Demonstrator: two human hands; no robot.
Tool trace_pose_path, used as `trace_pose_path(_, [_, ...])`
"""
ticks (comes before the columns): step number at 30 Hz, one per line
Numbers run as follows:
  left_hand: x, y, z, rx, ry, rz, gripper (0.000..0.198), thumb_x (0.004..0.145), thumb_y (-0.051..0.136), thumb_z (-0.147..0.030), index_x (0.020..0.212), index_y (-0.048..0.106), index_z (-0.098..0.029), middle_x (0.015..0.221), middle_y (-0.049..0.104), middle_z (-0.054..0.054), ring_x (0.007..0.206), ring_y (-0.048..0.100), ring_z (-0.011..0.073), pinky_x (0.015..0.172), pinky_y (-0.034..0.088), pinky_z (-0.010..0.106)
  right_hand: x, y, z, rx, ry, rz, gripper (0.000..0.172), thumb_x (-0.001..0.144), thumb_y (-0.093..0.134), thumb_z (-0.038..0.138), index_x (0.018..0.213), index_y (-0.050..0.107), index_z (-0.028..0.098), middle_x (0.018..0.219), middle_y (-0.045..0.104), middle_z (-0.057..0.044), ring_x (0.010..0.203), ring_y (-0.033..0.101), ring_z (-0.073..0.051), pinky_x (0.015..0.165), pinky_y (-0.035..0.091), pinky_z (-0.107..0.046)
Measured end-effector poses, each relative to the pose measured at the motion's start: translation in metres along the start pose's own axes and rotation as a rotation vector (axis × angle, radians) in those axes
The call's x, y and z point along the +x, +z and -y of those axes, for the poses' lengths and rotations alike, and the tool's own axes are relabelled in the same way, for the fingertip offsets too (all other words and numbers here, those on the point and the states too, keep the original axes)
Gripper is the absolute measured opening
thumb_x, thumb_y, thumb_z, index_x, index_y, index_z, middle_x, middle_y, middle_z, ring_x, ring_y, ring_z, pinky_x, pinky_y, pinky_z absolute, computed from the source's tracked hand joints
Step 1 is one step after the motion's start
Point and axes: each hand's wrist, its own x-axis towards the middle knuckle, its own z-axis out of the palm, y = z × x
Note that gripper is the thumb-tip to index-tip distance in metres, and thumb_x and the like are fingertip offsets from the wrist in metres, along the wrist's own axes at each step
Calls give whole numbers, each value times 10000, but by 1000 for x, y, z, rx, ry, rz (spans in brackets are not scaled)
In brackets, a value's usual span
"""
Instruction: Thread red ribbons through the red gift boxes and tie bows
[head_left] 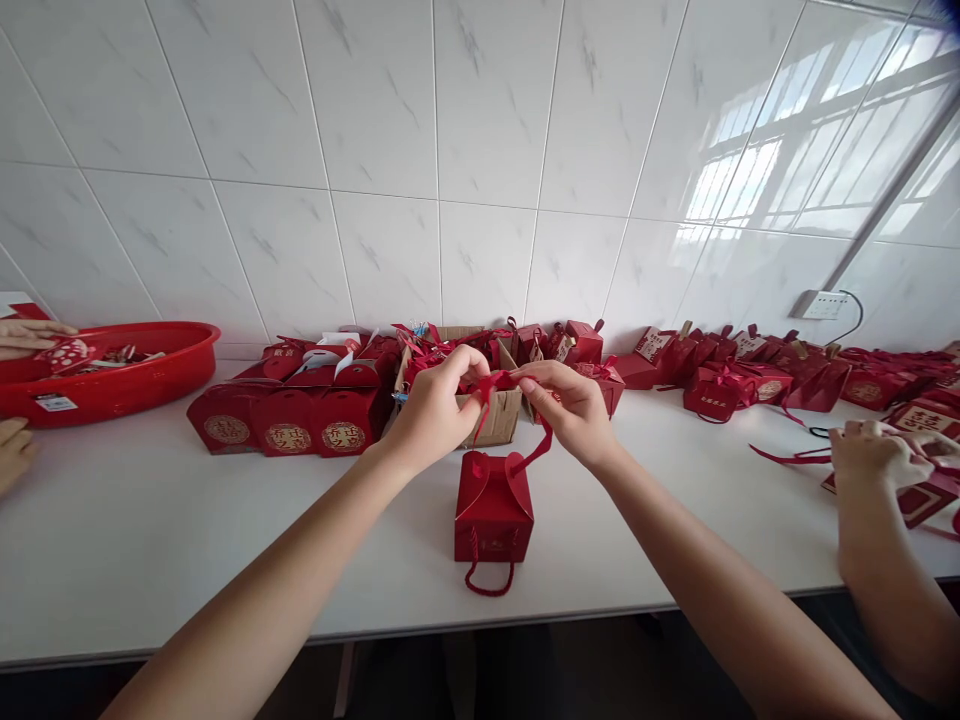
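Observation:
A small red gift box (pixel 493 512) stands upright on the white table (pixel 150 520), with a red cord handle hanging down its front. Above it, my left hand (pixel 435 408) and my right hand (pixel 574 405) are both closed, pinching a red ribbon (pixel 501 385) between them. One end of the ribbon trails down to the top of the box. The hands are a little above the box and do not touch it.
A row of red boxes (pixel 289 418) and an open cardboard carton (pixel 495 415) stand behind. More red boxes (pixel 750 375) line the wall to the right. A red basin (pixel 112 385) sits far left. Other people's hands are at the left edge (pixel 15 450) and right (pixel 874 455).

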Motion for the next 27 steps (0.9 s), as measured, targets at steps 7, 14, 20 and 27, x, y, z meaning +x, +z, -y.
trace_pose_path(7, [-16, -21, 8, 172, 80, -90, 128, 837, 553, -118, 918, 499, -202, 843, 633, 5, 809, 639, 127, 738, 512, 240, -18, -13, -7, 531, 429, -286, 139, 775, 701, 357, 723, 657, 237, 740, 668, 23, 739, 637, -124, 691, 490, -247])
trace_pose_path(14, [-39, -41, 24, 255, -11, -73, 122, 848, 555, -179, 946, 492, -216, 857, 635, 7, 828, 643, 149, 758, 509, 264, -42, -30, -12, 636, 561, -318, 173, 760, 717, 349, 699, 619, 219, 696, 654, 21, 752, 637, -126, 697, 484, -237])
trace_pose_path(20, [-80, -62, 38, 341, -240, 28, 141, 867, 521, -251, 994, 460, -245, 906, 622, 12, 886, 633, 180, 763, 503, 279, -91, -48, -35, 669, 783, -372, 170, 751, 705, 373, 737, 617, 228, 849, 667, 14, 805, 630, -141, 678, 481, -250])
trace_pose_path(27, [-124, -79, 53, 390, -474, 76, 65, 832, 527, -287, 890, 501, -277, 913, 642, -28, 895, 629, 196, 857, 482, 329, -142, -63, -56, 742, 1048, -363, 191, 708, 727, 380, 742, 617, 229, 816, 659, -6, 651, 591, -149, 611, 477, -287])
